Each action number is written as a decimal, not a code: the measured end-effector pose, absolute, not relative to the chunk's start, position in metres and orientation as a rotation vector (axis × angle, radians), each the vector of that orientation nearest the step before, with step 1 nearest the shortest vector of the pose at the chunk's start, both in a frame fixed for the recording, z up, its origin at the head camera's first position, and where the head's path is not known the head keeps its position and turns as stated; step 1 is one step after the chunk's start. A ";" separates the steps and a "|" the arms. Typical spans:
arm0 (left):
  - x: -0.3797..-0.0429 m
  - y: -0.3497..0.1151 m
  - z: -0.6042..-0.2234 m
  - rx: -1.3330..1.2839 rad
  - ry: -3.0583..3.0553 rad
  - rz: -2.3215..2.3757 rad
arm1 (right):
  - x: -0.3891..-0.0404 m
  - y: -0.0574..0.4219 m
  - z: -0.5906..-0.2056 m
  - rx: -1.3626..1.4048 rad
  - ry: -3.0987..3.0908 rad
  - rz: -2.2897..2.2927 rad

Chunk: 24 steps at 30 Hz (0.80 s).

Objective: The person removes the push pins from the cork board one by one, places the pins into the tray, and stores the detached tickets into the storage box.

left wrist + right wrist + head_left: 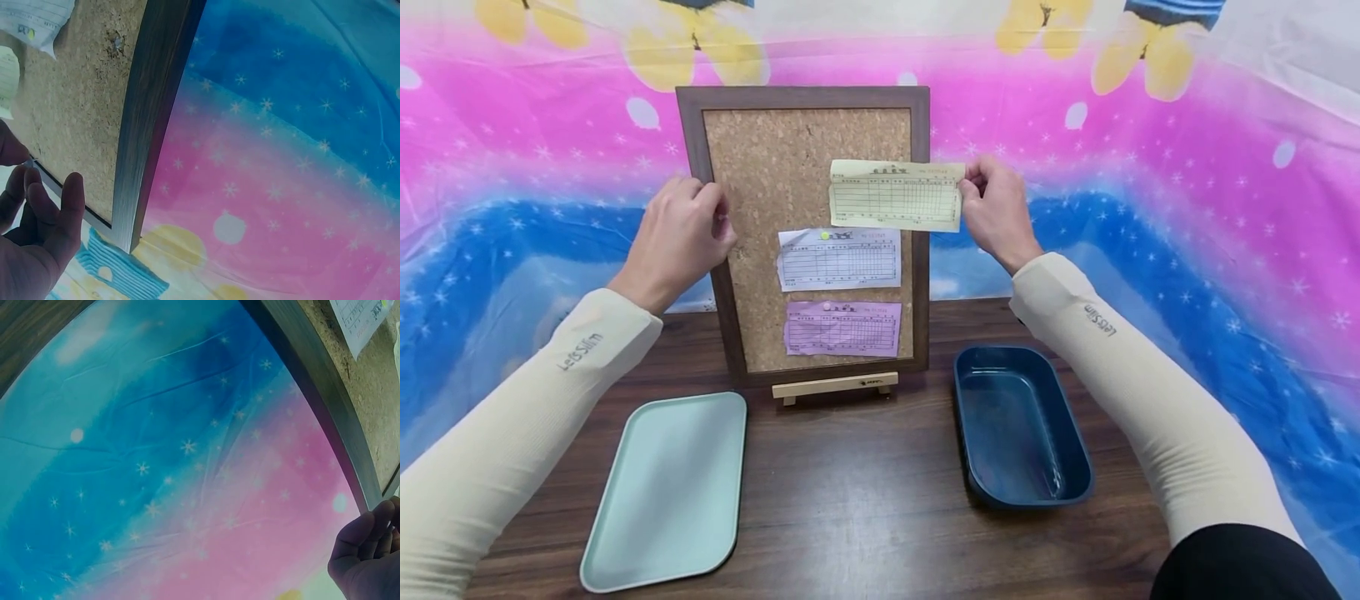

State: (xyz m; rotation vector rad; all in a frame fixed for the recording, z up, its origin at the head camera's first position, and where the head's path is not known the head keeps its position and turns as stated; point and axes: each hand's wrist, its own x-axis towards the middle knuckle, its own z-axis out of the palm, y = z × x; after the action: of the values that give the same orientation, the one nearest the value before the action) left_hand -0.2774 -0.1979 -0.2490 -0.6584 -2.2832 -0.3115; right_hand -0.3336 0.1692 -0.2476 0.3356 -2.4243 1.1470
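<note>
By its right edge, a pale yellow receipt slip [895,196] is pinched between the thumb and fingers of my right hand [996,204]; the slip overlaps the upper right of the cork board [767,150]. My left hand [677,233] is at the board's left frame, thumb and index finger pressed together. In the left wrist view a tiny pin-like thing [31,162] shows at those fingertips, mostly hidden. Lower on the cork hang a white slip [842,262] with a yellow-green pushpin [825,236] and a purple slip [842,332] with a pale pushpin [827,307].
The board leans upright on a small wooden easel [835,387] at the back of the dark wood table [842,500]. A mint-green tray [670,492] lies at the left, a deep dark blue dish [1018,425] at the right. A patterned cloth [1225,208] hangs behind.
</note>
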 end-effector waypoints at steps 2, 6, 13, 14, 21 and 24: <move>-0.276 -0.198 -0.250 -0.658 -2.288 -0.312 | -0.332 0.170 -0.249 0.342 -2.417 1.135; -0.272 -0.201 -0.254 -0.654 -2.296 -0.318 | -0.330 0.171 -0.251 0.342 -2.422 1.132; -0.262 -0.209 -0.260 -0.625 -2.304 -0.312 | -0.327 0.178 -0.257 0.321 -2.459 1.125; -0.261 -0.210 -0.260 -0.623 -2.305 -0.312 | -0.327 0.179 -0.258 0.324 -2.457 1.119; -0.253 -0.219 -0.269 -0.661 -2.257 -0.297 | -0.321 0.189 -0.268 0.330 -2.444 1.101; -0.248 -0.223 -0.273 -0.661 -2.253 -0.295 | -0.317 0.192 -0.271 0.331 -2.447 1.084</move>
State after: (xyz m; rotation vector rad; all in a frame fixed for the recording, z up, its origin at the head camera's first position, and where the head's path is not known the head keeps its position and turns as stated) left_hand -0.2476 -0.2233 -0.2735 -0.6609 -2.2530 -0.2951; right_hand -0.3170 0.1923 -0.2711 0.3306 -2.4473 1.0844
